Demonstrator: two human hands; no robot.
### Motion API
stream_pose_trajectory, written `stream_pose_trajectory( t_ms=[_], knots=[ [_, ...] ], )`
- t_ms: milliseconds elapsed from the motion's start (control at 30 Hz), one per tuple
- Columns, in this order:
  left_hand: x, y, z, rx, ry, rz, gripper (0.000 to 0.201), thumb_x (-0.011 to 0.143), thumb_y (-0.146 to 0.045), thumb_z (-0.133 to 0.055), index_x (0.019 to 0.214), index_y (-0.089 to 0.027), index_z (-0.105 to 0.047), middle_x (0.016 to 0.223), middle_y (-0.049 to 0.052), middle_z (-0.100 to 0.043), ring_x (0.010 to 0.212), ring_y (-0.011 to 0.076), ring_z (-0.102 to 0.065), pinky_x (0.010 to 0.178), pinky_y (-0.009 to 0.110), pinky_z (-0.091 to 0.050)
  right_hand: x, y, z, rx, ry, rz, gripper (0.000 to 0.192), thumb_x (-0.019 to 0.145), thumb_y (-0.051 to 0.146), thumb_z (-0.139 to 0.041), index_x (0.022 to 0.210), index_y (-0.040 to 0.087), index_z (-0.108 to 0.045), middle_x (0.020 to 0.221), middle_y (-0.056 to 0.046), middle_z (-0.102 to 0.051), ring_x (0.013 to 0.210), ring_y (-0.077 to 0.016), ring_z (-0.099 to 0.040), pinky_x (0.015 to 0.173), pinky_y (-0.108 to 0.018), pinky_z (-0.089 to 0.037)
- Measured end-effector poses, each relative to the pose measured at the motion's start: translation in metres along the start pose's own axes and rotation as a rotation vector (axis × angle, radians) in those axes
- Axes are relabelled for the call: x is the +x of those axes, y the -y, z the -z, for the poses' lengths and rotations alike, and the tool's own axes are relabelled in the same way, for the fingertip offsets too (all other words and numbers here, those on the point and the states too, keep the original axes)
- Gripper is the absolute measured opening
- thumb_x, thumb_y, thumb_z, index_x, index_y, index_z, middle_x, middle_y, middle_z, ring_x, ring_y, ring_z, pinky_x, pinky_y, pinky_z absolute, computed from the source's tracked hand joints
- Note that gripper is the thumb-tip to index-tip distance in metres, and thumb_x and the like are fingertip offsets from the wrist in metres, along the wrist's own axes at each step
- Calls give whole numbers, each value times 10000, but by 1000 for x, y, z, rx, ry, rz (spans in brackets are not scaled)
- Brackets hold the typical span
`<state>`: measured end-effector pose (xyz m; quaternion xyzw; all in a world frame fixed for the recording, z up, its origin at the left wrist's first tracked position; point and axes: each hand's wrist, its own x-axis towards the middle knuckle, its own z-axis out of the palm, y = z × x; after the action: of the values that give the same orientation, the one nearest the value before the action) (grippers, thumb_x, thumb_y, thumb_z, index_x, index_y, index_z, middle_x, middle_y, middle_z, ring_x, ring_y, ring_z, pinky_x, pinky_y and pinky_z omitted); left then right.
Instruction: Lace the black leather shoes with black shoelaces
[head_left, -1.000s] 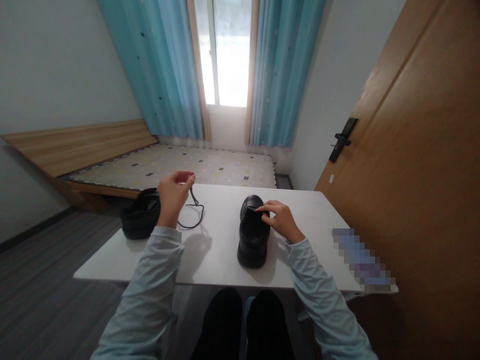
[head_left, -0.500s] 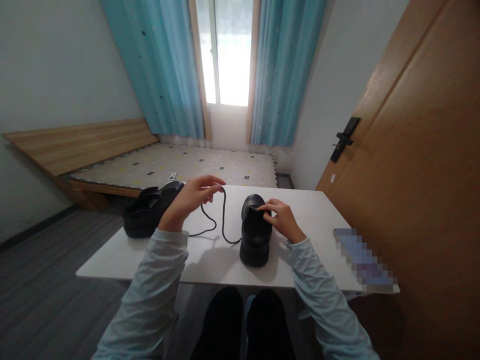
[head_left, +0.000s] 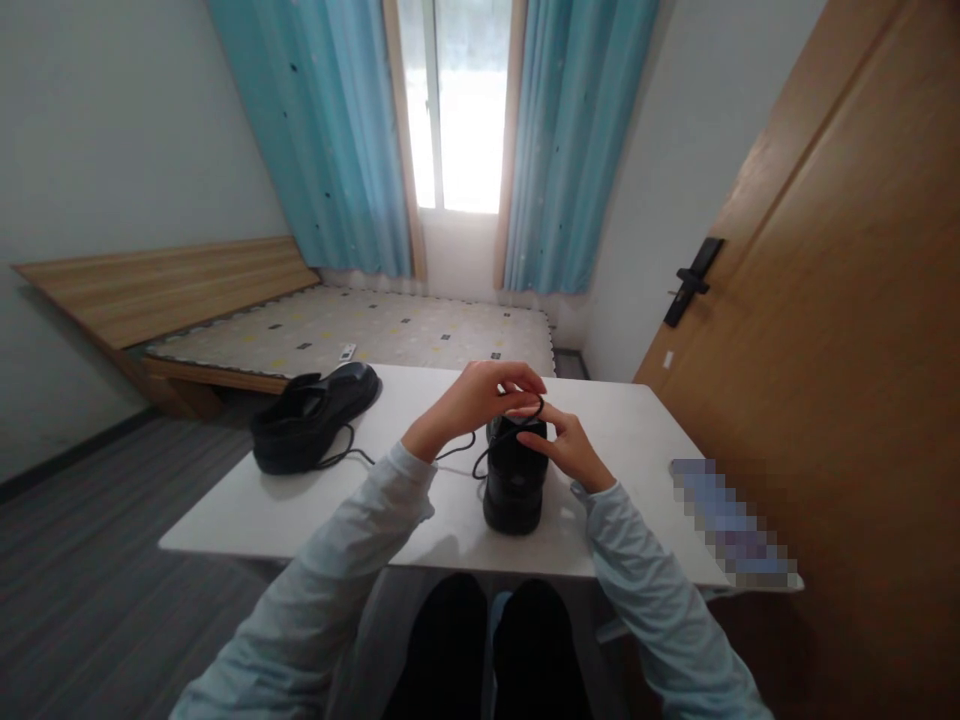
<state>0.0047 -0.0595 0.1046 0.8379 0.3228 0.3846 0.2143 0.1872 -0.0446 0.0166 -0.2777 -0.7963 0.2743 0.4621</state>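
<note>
White table (head_left: 645, 440), plain top, pretty bare. Near shoe (head_left: 514, 480), black, standing upright about mid-table, heel toward front edge. Second black shoe (head_left: 311, 420) well apart at far left corner, lying at an angle, toe pointing to far side. Black lace (head_left: 352, 457) trailing flat across tabletop between both shoes. Blurred flat item (head_left: 731, 525) on right edge, can't tell what. Grey wood floor (head_left: 90, 560) under table.

The person wears long pale blue sleeves (head_left: 352, 560) and black trousers (head_left: 487, 640).
</note>
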Motion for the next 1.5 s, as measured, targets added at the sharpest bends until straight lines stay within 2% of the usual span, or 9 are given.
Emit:
stream_pose_trajectory(
  t_ms=[100,300,500,600,867,1067,1233,1367,1500],
  knots=[
    [6,-4,1,34,-113,-18,103,799,-195,-607,848,-177,-696,809,-2,-724,706,92,-651,658,182,-497,-1,6,0,108,30,-13,141,799,358,-670,833,222,-684,1142,-53,-687,1173,-249,-567,1064,-459,-357],
    [3,12,30,103,-480,31,176,805,-271,-604,915,-164,-690,835,29,-718,643,96,-629,570,182,-482,-1,13,-1,310,-57,-126,187,854,381,-604,814,201,-634,1041,-69,-725,1133,-227,-601,1038,-440,-390],
    [-21,42,61,207,-616,168,185,795,-297,-598,890,-167,-688,845,22,-711,576,84,-603,534,179,-460,2,2,4,307,-166,-159,255,850,431,-595,808,184,-644,663,-8,-676,662,-157,-639,777,-344,-509],
    [-35,59,70,242,-663,265,204,792,-303,-586,916,-179,-689,862,24,-710,570,85,-601,528,180,-458,3,-2,7,279,-228,-171,267,838,447,-603,855,187,-664,570,30,-587,603,-141,-594,759,-336,-506],
    [-71,103,75,210,-536,546,284,755,-337,-577,963,-171,-679,857,58,-715,629,134,-643,519,195,-473,5,-6,6,291,-243,-156,302,881,402,-543,1096,194,-581,785,-19,-666,660,-135,-613,747,-336,-509],
    [-77,123,50,390,-255,671,188,772,-259,-570,884,-170,-691,848,89,-728,750,207,-679,703,299,-520,5,-6,-2,283,-321,-203,236,784,380,-668,886,187,-578,681,-26,-699,724,-188,-683,738,-347,-531],
    [-61,94,22,438,-271,380,255,865,-356,-517,955,-174,-672,1048,108,-706,1017,252,-637,949,391,-441,2,-2,-5,109,-316,-198,220,738,385,-708,779,169,-688,724,-51,-716,657,-178,-658,681,-323,-528],
    [-44,57,0,164,-118,204,309,848,-424,-569,1058,-206,-630,1003,48,-722,951,195,-667,884,314,-484,2,3,-7,11,-307,-172,165,735,341,-717,765,180,-727,730,-39,-720,665,-171,-632,687,-310,-506],
    [-32,36,-20,81,-38,137,264,794,-353,-661,1015,-209,-649,960,26,-731,913,178,-682,843,271,-497,1,3,-9,-5,-297,-133,150,744,328,-708,790,188,-735,773,-39,-730,710,-178,-637,719,-316,-502]
  ],
)
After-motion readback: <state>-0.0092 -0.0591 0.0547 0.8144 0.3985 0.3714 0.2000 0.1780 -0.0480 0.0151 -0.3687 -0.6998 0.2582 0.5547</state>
